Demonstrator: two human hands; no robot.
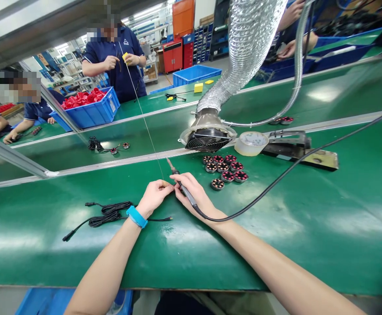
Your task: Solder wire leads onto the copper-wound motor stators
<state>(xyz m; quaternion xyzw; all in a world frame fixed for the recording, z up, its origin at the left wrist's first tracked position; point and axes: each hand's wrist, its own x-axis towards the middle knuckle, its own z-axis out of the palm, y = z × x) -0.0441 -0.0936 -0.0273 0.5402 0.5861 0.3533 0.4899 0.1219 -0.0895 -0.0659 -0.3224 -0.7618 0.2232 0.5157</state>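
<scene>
My right hand [194, 194] is closed around a soldering iron [186, 192], its tip pointing up and away from me. Its fingertips meet those of my left hand [154, 197], which is pinched on the lower end of a thin solder wire [146, 127] running down from above. Whatever small part may lie between the fingertips is hidden. Beneath and left of my left wrist, with its blue wristband [136, 217], lie coiled black cables [107, 213] with connectors; one bare end pokes out to the right. Several round motor stators [223, 167] are grouped beyond my right hand.
A fume duct [207, 140] with a fan grille hangs over the bench. Near it are a tape roll [252, 143] and a metal holder [309, 153]. The iron's cord [266, 190] arches rightward. Across the bench, co-workers handle parts beside a blue bin [102, 109] of red pieces.
</scene>
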